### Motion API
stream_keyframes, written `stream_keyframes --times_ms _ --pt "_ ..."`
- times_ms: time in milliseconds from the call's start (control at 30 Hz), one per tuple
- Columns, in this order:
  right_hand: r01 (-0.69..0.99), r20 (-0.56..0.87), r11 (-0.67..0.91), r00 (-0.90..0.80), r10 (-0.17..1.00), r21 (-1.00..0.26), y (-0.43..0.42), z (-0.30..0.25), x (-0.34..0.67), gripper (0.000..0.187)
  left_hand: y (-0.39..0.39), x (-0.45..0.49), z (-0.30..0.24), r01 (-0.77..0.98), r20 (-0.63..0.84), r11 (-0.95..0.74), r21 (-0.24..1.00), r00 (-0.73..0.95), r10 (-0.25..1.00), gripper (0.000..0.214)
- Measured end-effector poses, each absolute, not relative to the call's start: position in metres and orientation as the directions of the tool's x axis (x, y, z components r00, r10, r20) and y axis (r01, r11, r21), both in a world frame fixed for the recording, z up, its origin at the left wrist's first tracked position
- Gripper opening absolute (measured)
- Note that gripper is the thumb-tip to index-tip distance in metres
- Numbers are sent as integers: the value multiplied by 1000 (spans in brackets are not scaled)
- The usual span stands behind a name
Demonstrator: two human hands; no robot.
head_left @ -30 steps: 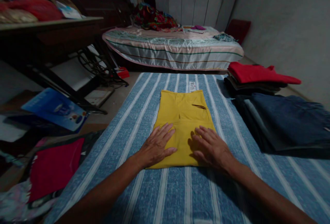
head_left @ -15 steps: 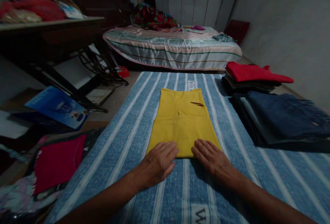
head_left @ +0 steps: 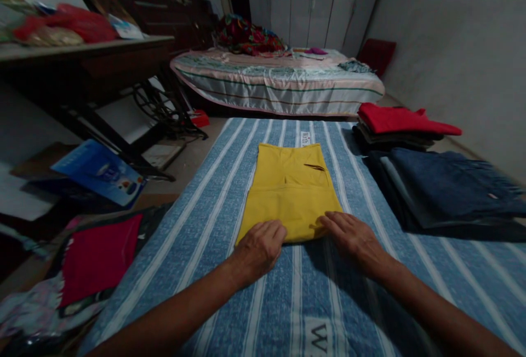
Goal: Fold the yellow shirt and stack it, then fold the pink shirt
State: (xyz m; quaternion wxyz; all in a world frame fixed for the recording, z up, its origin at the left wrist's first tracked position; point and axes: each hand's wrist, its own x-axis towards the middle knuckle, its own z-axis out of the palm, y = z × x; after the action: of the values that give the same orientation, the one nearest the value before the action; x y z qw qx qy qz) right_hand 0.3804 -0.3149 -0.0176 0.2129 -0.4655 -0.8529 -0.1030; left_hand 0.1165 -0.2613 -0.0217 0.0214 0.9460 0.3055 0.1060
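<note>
Since half a second ago, the right hand (head_left: 355, 239) has moved outward to the near right corner of the folded yellow fabric garment (head_left: 290, 195), and the left hand (head_left: 263, 245) has curled over its near edge. Left fingers are bent and close together; right fingers are extended, nearly together. Whether either hand pinches the fabric, I cannot tell. The garment lies between the far and near edges of the blue-and-white striped cloth (head_left: 197, 247); folded dark-blue denim (head_left: 447, 182) sits along the cloth's right edge.
</note>
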Motion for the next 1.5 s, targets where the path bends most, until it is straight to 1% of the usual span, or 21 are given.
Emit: stream_keyframes --times_ms 100,167,300,367,433,500,567,633,733,833,900,933,967,1033,1133,1233,1300,1367,1433,1500 --pt "841 351 540 -493 796 -42 -320 -22 382 25 -262 114 -24 533 212 -844 65 819 534 29" --pt "848 310 527 -488 816 -54 -324 -26 384 23 -262 110 -27 498 241 -867 32 838 490 33" --pt "903 369 427 -382 847 -43 -332 -38 387 29 -261 103 -31 452 289 -892 -13 855 430 38" --pt "925 386 369 -309 869 -91 -337 -42 390 32 -260 102 -31 444 307 -896 -22 856 417 39" --pt "929 376 300 -205 904 -216 -341 -43 394 35 -258 102 -28 446 321 -895 -33 853 413 39" --pt "892 313 209 -81 946 -401 -345 -40 398 43 -257 103 -24 449 318 -893 -28 851 418 34" --pt "804 196 82 43 980 -589 -346 -34 401 54 -256 104 -21 448 298 -894 -7 854 426 26" --pt "688 64 -65 160 985 -723 -344 -29 403 56 -255 104 -19 449 267 -893 20 859 437 18" --pt "493 -94 -229 283 954 -840 -333 -26 404 53 -256 105 -14 458 220 -887 62 860 460 10" --pt "322 -195 -305 331 923 -896 -320 -30 407 49 -255 108 -7 481 170 -866 132 850 498 12" --pt "298 -221 -328 342 914 -896 -312 -31 410 42 -248 109 -2 491 147 -851 188 843 518 16" --pt "334 -218 -335 341 914 -881 -309 -29 411 39 -243 110 -1 495 145 -843 209 837 528 18" --pt "400 -205 -338 339 918 -852 -305 -27 411 36 -235 111 0 502 151 -836 220 830 538 19" --pt "576 -145 -312 318 937 -756 -297 -19 409 33 -217 112 1 534 176 -817 216 802 570 18" --pt "783 -33 -188 209 977 -592 -279 -6 399 35 -192 118 3 597 209 -780 188 752 625 14" --pt "878 5 -41 49 999 -476 -252 5 385 39 -187 132 9 615 208 -767 181 739 641 12" --pt "912 -23 28 -41 999 -409 -231 11 377 42 -195 145 13 577 198 -795 187 771 605 8" --pt "937 -81 68 -102 991 -343 -212 16 371 40 -206 157 14 484 199 -852 200 831 519 6" --pt "956 -141 84 -127 982 -280 -198 21 367 34 -213 164 10 381 195 -898 221 885 424 7" --pt "969 -172 79 -122 977 -236 -190 26 364 29 -214 167 2 328 174 -915 237 912 372 12"
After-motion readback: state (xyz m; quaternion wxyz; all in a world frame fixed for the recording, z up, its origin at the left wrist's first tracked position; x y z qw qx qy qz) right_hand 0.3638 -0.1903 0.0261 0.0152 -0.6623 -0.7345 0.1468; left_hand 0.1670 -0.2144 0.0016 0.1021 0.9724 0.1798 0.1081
